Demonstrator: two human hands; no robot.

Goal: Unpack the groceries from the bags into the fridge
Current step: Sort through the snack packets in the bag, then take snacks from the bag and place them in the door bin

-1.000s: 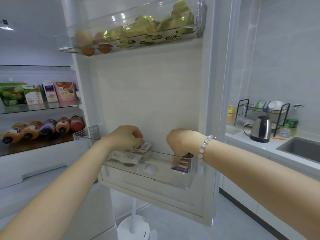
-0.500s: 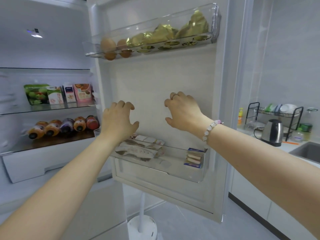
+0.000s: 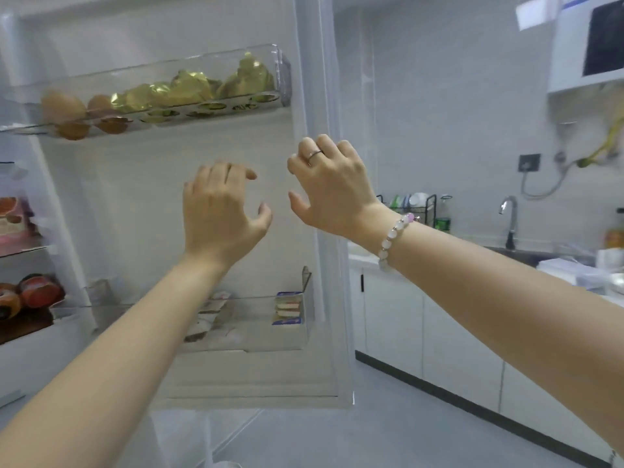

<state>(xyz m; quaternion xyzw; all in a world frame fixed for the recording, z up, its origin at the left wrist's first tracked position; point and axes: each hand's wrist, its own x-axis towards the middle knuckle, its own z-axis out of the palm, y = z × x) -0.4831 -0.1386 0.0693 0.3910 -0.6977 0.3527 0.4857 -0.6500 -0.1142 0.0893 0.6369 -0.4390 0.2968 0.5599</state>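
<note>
The open fridge door (image 3: 169, 204) fills the middle of the view. My left hand (image 3: 219, 211) and my right hand (image 3: 331, 187) are raised in front of its inner wall, fingers apart, holding nothing. The right hand, with a ring and a bead bracelet, is at the door's right edge. Below them the clear lower door bin (image 3: 256, 332) holds flat white packets (image 3: 209, 315) and a stack of blue-edged packs (image 3: 287, 309). The upper door tray (image 3: 280, 72) holds brown eggs (image 3: 64, 108) and gold foil-wrapped items (image 3: 189, 87).
Fridge shelves at the far left carry a pink carton (image 3: 13, 221) and lying bottles (image 3: 30, 295). To the right stand white kitchen cabinets (image 3: 439, 332), a counter with a sink tap (image 3: 510, 217) and a dish rack (image 3: 412, 204). Grey floor lies below.
Both hands have come up out of the lower door bin, leaving the packets there, and now hover open higher up. The view has swung to the right.
</note>
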